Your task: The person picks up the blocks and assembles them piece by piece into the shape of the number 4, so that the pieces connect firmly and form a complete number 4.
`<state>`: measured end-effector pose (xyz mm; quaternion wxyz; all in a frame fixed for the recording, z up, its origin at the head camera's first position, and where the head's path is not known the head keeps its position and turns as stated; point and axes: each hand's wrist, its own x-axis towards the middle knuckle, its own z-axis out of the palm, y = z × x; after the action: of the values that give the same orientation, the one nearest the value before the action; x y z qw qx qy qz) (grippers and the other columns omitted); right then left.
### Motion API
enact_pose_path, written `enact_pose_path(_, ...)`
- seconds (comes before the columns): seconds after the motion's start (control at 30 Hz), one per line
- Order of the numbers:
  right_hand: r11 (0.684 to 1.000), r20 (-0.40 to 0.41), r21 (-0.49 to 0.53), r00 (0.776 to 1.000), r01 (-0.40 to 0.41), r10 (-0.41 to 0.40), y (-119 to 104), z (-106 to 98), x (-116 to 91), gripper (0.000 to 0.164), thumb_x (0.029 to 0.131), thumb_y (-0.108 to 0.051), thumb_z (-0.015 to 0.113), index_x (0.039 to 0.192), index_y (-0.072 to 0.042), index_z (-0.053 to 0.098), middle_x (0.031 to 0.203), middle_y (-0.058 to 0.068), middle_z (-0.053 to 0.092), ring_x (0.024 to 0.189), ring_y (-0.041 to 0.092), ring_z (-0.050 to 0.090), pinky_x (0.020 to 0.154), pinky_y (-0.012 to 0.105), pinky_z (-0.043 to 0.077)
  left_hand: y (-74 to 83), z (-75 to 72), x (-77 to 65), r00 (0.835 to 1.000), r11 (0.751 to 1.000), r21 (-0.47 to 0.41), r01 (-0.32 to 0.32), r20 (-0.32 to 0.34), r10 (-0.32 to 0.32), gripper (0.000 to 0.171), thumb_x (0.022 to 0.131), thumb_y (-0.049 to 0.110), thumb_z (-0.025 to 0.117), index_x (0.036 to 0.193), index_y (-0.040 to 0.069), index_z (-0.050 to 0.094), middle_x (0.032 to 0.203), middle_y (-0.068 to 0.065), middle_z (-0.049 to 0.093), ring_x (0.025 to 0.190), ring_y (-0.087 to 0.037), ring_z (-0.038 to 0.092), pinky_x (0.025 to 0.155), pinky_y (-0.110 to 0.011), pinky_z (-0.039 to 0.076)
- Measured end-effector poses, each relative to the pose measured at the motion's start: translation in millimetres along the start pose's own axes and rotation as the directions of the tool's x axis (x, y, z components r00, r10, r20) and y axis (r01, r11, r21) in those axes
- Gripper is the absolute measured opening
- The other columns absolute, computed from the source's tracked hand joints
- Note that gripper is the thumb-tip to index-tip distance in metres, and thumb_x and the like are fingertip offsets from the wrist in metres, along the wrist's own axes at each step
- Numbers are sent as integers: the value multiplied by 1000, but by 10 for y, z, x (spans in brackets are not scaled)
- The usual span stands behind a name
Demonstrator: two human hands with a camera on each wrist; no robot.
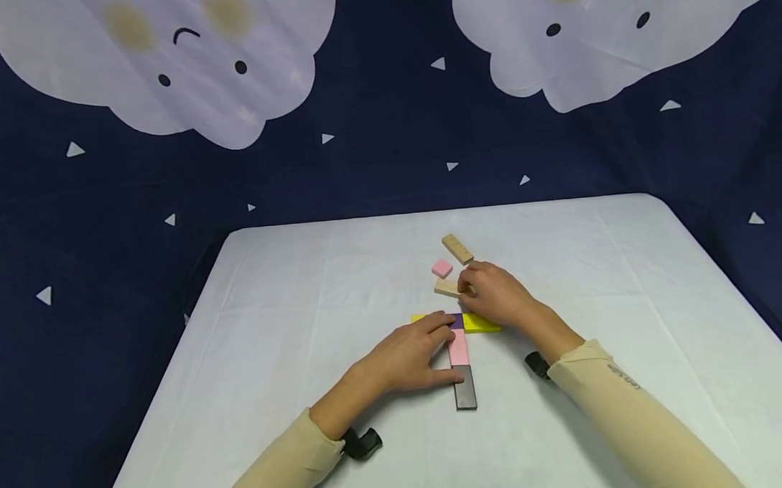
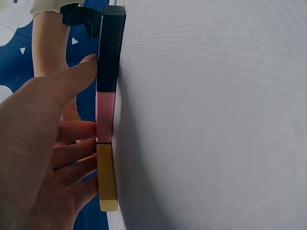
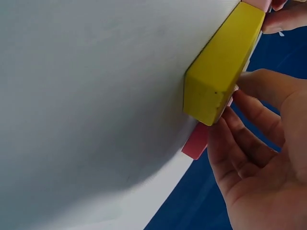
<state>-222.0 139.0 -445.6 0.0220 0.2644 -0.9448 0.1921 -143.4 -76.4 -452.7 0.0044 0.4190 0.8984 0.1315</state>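
Note:
Flat coloured blocks form a T on the white table. Its stem is a dark grey block (image 1: 465, 396) and a pink block (image 1: 458, 348); a purple block (image 1: 457, 321) joins it to a yellow crossbar (image 1: 481, 323). My left hand (image 1: 411, 354) rests along the left side, thumb touching the dark block (image 2: 109, 52), fairly straight fingers at the pink and left yellow block (image 2: 107, 177). Just beyond the crossbar, my right hand (image 1: 498, 292) pinches a plain wooden block (image 1: 446, 288). The yellow block (image 3: 218, 67) hides that grip in the right wrist view.
A small pink block (image 1: 442, 269) and another wooden block (image 1: 457, 248) lie farther back. The white-covered table (image 1: 289, 276) ends at a dark blue curtain (image 1: 388, 165) with clouds. Black wrist cameras (image 1: 364, 444) hang under both sleeves.

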Motion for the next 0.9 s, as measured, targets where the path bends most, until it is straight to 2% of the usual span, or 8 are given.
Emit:
enact_pose_path(0.37,997,28,62,998,-50,48,-72,35,37,13,77,-18,71,87,-10,66,81,0,56,72,18,52,69,35,46,-10,34,-38,1000,1000,-27,6,-24,-7,60,81,66,61,112,15,60,140,0,44,124,-12,45,96,-29,44)
enact_pose_path(0.7,991,72,63,991,-115,110,-180,79,71,23,83,-24,69,97,-7,62,73,0,54,61,16,50,56,32,42,-35,27,-46,999,1000,-25,-16,-38,15,59,82,65,62,112,15,59,140,-1,43,124,-12,45,94,-30,45)
enact_pose_path(0.9,982,88,33,979,-186,182,-193,65,63,28,86,-32,67,101,-9,63,75,-1,58,61,17,53,57,34,43,-17,21,-14,999,999,-31,-20,-32,19,60,82,65,62,114,14,60,141,-2,43,126,-12,44,95,-31,45)
